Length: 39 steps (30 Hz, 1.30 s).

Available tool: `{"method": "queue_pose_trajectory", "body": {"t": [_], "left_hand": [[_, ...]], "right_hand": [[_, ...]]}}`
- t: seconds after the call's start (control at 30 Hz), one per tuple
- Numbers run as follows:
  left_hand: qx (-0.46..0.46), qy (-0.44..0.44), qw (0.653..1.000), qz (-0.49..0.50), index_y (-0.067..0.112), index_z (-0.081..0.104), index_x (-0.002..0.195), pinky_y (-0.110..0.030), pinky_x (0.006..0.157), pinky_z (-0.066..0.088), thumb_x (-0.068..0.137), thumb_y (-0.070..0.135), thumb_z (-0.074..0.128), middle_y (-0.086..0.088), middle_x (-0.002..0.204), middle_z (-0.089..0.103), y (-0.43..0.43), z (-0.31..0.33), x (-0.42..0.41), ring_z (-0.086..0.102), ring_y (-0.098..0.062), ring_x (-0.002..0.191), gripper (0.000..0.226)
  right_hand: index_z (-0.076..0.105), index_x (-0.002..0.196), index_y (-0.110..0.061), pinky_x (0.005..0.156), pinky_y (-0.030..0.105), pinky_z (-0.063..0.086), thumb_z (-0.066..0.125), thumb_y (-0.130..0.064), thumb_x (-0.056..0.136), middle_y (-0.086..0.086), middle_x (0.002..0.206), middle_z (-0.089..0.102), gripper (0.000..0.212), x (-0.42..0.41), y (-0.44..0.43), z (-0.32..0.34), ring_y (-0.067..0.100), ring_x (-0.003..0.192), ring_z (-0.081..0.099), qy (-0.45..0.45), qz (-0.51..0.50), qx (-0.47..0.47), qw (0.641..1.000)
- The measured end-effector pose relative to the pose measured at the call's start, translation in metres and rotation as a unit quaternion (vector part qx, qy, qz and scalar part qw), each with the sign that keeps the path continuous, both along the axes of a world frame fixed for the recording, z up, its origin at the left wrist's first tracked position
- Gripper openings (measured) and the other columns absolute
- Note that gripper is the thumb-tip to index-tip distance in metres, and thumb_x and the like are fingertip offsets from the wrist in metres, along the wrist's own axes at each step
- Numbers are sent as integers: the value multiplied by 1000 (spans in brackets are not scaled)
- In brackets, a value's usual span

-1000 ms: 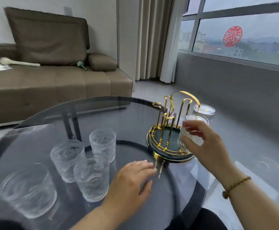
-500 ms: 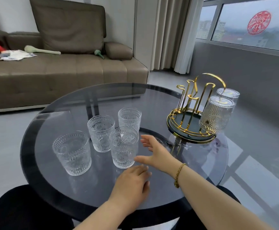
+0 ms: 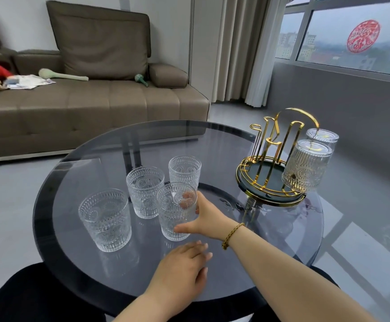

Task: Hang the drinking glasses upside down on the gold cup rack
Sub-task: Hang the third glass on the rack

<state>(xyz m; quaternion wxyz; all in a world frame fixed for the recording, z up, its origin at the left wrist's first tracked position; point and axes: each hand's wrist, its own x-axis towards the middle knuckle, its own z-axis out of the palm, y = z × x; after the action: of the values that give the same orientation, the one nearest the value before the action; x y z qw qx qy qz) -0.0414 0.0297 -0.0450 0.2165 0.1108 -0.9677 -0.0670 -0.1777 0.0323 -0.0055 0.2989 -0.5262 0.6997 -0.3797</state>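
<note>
The gold cup rack [image 3: 273, 167] stands at the right of the round glass table [image 3: 212, 147]. Two glasses hang upside down on it, a near one [image 3: 306, 167] and a far one [image 3: 323, 135]. Several upright embossed glasses stand left of centre. My right hand [image 3: 206, 217] wraps around the nearest one [image 3: 174, 217], fingers behind it and thumb in front; that glass still rests on the table. Others stand at the left [image 3: 105, 219], centre [image 3: 144, 190] and back [image 3: 184, 169]. My left hand [image 3: 184, 270] lies flat on the tabletop, holding nothing.
A brown sofa [image 3: 91, 98] with a few loose items stands behind the table. Curtains [image 3: 242, 49] and a window [image 3: 356, 36] are at the right. The rack sits close to the table's right edge, over grey floor.
My right hand let go of the glass now hanging on the rack, swung left across the table and closed around the nearest upright glass. The view shifted left.
</note>
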Motion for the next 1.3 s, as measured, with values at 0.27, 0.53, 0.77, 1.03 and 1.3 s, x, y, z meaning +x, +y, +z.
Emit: {"method": "queue_pose_trajectory", "body": {"t": [0.27,0.53,0.77,1.03,1.3], "left_hand": [[25,2,1000,-12,30,72,61,-11,53,52,21,33,89,17,75,74,-5,5,-1,69,2,69,43],[52,24,998,-13,31,71,70,-9,53,49,26,25,92,16,78,73,-15,26,-35,68,3,67,49],[37,-4,999,-15,25,67,98,-9,81,44,53,34,83,10,105,69,-26,63,-101,62,6,96,49],[78,-99,992,-29,24,3,142,-30,116,1,95,37,34,6,155,1,-38,40,-174,2,-10,141,58],[93,-120,988,-11,23,4,142,-32,117,5,93,44,35,5,154,-3,-59,8,-186,2,-11,142,62]], "right_hand": [[36,105,-36,94,26,39,74,-31,58,-11,110,48,60,-13,22,34,10,109,47,-76,-37,-92,992],[46,111,-37,96,39,45,74,-65,34,-5,117,58,87,-58,72,67,14,110,55,-193,-86,-131,969],[57,91,-28,63,21,56,78,-63,20,-10,76,73,81,-117,131,115,9,77,68,-202,-168,-181,948],[50,103,-27,80,29,48,68,-50,52,-2,104,61,59,-180,163,203,16,93,60,95,-271,-99,953],[36,124,-25,87,32,38,71,-51,56,2,129,52,80,-239,132,234,25,113,48,453,-318,136,822]]}}
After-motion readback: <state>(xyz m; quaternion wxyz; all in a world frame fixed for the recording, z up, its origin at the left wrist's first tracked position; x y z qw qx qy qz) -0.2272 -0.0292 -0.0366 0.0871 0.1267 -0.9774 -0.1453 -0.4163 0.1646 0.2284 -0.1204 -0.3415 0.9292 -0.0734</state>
